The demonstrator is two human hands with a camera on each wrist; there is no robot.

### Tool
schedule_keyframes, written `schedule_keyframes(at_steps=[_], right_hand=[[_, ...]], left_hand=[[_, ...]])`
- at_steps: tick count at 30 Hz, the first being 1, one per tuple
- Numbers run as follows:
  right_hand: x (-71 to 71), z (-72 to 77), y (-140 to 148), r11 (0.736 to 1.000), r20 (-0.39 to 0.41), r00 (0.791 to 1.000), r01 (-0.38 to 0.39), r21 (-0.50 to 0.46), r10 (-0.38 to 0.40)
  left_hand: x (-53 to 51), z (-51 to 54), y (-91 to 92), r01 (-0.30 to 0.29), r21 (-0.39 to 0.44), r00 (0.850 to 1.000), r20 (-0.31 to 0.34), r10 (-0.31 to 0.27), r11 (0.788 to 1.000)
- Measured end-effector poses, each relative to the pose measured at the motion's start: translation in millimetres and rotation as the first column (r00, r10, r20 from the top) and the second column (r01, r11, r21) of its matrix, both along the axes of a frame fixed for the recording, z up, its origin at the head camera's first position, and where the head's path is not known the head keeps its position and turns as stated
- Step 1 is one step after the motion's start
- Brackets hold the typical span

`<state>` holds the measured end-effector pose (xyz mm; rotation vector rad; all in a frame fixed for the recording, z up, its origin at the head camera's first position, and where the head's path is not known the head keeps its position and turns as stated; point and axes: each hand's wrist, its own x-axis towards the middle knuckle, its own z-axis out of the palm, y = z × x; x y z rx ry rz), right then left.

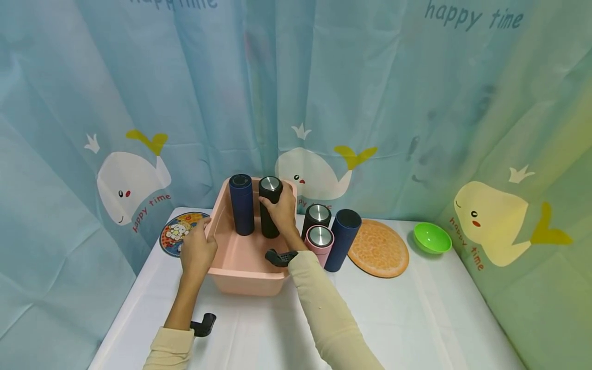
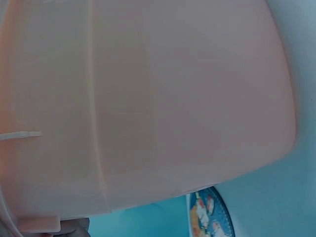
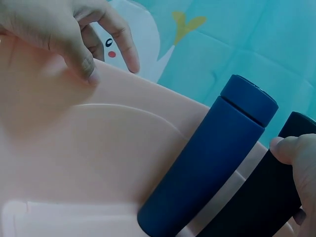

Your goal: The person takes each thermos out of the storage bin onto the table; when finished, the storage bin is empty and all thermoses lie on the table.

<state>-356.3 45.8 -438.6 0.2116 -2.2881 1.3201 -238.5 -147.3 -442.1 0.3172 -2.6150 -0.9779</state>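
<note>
Black btl [image 1: 269, 226] upright inside pink tub [image 1: 247, 285], next to blue btl [image 1: 242, 208]. R hand [image 1: 283, 208] has it, thumb & fingers curled round upper part, arm slanting in over tub's R side. L hand [image 1: 199, 246] pinches tub's L rim, thumb inside, fingers outside, forearm angled fwd. White table [image 1: 393, 318] below, whale-print curtain [image 1: 347, 103] behind.

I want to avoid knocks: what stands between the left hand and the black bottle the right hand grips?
A blue bottle, inside the pink tub; the head and right wrist views both show it.
</note>
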Motion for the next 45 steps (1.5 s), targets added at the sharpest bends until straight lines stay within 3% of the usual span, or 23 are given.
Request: schedule_keyframes(at_steps=[6,26,36,45], right_hand=[[3.5,0.1,1.4,1.0,0.007,1.0,0.002,-0.01,-0.002],[22.6,6.3,-0.4,0.999,-0.131,0.991,-0.028,-0.032,0.024],[36.9,26.2,1.7,0.991,-0.126,0.989,-0.095,-0.097,0.083],[57.7,60.5,7.3,0.987,-0.184,0.977,-0.13,-0.09,0.112]], left_hand=[[1.4,0.2,1.7,-0.004,0.004,1.0,0.022,0.004,1.0],[1.3,1.2,0.2,-0.009,0.014,1.0,0.005,0.009,1.0],[0.1,0.4,-0.2,-0.001,0.016,1.0,0.001,0.001,1.0],[-0.1,1.2,-0.6,0.003,0.007,1.0,0.013,-0.003,1.0]])
